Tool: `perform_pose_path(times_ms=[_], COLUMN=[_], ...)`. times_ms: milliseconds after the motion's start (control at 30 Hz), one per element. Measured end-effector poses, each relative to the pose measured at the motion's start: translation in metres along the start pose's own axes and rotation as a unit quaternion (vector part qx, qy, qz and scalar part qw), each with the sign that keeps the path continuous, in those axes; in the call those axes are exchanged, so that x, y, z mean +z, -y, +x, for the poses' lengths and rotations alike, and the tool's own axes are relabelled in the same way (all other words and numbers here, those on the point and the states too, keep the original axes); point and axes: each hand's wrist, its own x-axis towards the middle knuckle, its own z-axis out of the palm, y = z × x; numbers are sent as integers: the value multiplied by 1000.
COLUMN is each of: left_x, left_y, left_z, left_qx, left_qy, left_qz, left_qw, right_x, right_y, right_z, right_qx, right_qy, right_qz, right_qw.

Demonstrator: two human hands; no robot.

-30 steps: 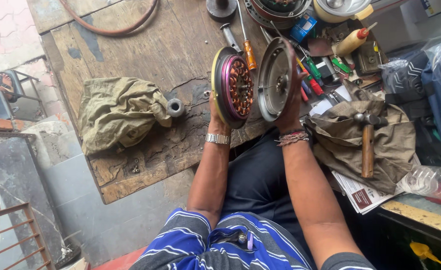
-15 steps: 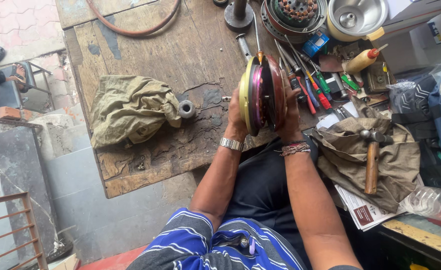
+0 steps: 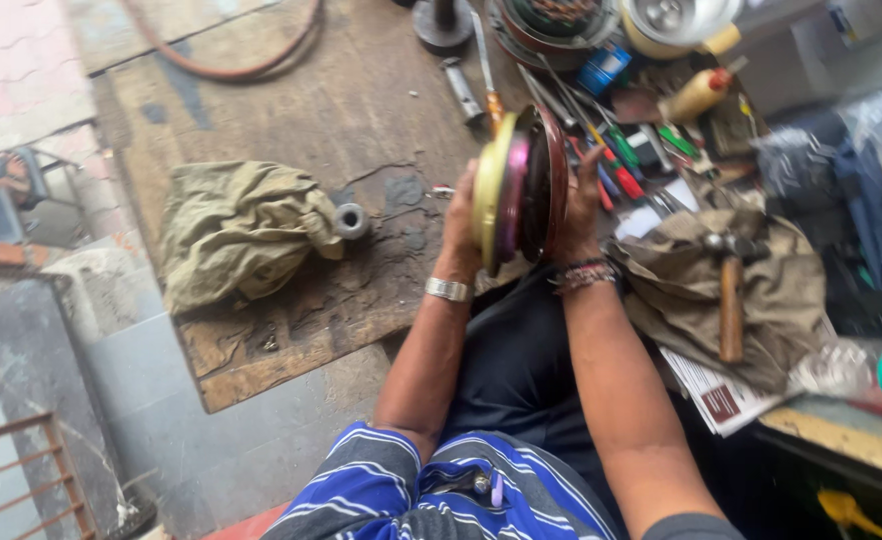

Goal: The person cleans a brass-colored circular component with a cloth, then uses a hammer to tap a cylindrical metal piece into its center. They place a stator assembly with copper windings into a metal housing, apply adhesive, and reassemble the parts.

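Observation:
I hold a round motor assembly (image 3: 519, 190) upright on edge over the wooden workbench (image 3: 341, 100). Its two disc-shaped halves are pressed face to face: a yellow-green and purple half on the left, a dark reddish cover on the right. My left hand (image 3: 459, 225) grips the left half, with a metal bracelet at the wrist. My right hand (image 3: 581, 210) presses on the right cover, with bead bands at the wrist. The copper windings inside are hidden now.
A crumpled olive cloth (image 3: 236, 235) and a small metal sleeve (image 3: 350, 220) lie left of my hands. Screwdrivers (image 3: 616, 165), a bottle (image 3: 699, 95) and round metal parts (image 3: 551, 25) crowd the far right. A hammer (image 3: 729, 295) rests on a brown cloth (image 3: 776, 290).
The two halves were held apart with the windings showing; my hands have brought them together, and now they are closed against each other.

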Motion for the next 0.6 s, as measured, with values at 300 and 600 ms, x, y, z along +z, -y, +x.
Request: perform_pose_path(times_ms=[300, 600], left_x=[-10, -24], left_y=[-19, -11], left_z=[-3, 7], left_qx=[98, 131], left_qy=[29, 24], left_qz=[-105, -109], left_qw=[989, 985], right_x=[-38, -34], right_y=[1, -3], right_z=[-3, -6], right_qx=[-59, -50], right_qy=[-71, -69], right_qz=[139, 149], right_qw=[986, 985])
